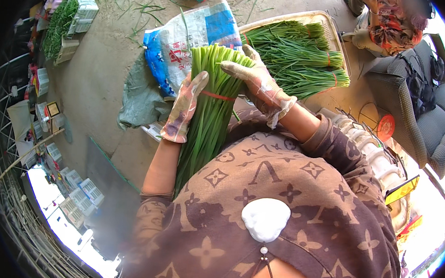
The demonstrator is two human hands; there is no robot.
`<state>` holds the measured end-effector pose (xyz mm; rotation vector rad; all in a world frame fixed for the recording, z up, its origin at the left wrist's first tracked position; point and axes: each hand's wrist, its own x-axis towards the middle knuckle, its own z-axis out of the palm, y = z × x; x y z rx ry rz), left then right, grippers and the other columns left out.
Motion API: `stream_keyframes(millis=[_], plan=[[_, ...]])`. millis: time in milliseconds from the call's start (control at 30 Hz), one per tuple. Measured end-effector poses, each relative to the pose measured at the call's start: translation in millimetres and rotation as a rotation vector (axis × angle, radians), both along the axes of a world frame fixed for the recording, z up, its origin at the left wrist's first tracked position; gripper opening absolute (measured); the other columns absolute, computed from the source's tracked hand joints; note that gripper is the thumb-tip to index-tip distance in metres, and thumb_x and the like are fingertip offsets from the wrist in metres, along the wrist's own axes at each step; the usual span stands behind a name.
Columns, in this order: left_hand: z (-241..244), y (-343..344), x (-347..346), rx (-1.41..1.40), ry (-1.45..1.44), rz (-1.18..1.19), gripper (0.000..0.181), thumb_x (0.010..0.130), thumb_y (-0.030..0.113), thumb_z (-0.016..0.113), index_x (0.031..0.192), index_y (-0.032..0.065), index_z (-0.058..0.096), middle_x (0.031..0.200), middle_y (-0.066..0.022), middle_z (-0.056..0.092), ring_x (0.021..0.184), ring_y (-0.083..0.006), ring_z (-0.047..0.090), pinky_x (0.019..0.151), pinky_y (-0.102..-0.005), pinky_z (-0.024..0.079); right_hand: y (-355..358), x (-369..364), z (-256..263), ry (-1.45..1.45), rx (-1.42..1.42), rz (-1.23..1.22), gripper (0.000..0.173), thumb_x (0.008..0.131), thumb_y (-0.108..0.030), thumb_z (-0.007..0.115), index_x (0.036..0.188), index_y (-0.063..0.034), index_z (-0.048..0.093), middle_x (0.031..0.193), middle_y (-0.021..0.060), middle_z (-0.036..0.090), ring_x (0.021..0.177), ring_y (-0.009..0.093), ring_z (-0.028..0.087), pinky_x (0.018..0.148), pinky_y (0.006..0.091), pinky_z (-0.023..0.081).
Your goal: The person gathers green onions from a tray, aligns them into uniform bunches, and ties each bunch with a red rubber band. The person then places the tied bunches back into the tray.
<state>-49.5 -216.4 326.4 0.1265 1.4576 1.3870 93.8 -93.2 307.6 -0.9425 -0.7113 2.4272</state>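
Note:
A thick bunch of long green leafy stalks, likely garlic chives [209,126], stands nearly upright against my body, cut pale ends away from me and a red band around it. My left hand [186,106], in a stained knit glove, holds its left side near the band. On the other side my right hand [260,79], gloved too, has thumb and fingers at the cut ends. Beyond the bunch lies a white and blue woven sack [171,37]. Banded bunches of the same greens [303,61] fill a pale plastic crate [326,19].
Another person [392,27] in a patterned red top is at the upper right, beside a grey padded seat [432,112]. A red round object [386,127] is near the seat. Loose leaves lie on the concrete floor [99,62]. White crates [84,12] with greens stand at upper left.

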Motion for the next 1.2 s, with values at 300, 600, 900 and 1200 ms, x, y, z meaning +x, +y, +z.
stream_keyframes(millis=[300,600,900,1200], plan=[[-1,3,-4,0.111,0.135,0.025,0.047,0.094,0.005,0.067,0.137,0.0065,0.049,0.127,-0.0078,0.060,0.119,-0.0189,0.059,0.107,-0.0346,0.046,-1,-14,-2,-0.109,0.286,-0.004,0.120,0.067,-0.023,0.093,0.152,0.0087,0.014,0.138,0.0236,0.052,0.123,0.026,0.056,0.103,0.0345,0.049],[3,3,7,0.144,0.211,0.002,0.044,0.099,0.005,0.060,0.140,0.0045,0.045,0.135,-0.0080,0.054,0.124,-0.0180,0.056,0.111,-0.0339,0.043,0,-7,-22,-0.204,0.498,-0.024,0.107,0.069,-0.040,0.085,0.148,0.0083,0.031,0.144,0.0276,0.043,0.133,0.036,0.045,0.112,0.0383,0.038],[16,21,4,0.118,0.164,-0.075,0.046,0.090,0.001,0.070,0.131,0.0031,0.051,0.124,-0.0078,0.063,0.114,-0.0174,0.061,0.102,-0.0326,0.048,5,0,-17,-0.055,0.370,0.019,0.097,0.073,-0.028,0.081,0.149,0.0063,0.031,0.142,0.0267,0.046,0.130,0.034,0.049,0.110,0.0382,0.040],[10,19,16,0.171,0.355,0.001,0.047,0.085,0.001,0.076,0.124,0.0006,0.050,0.115,-0.0110,0.066,0.101,-0.0171,0.065,0.090,-0.0316,0.055,25,25,26,-0.419,1.414,0.063,0.029,0.080,-0.020,0.079,0.101,-0.0061,0.066,0.121,0.0158,0.063,0.111,0.035,0.059,0.095,0.0423,0.048]])
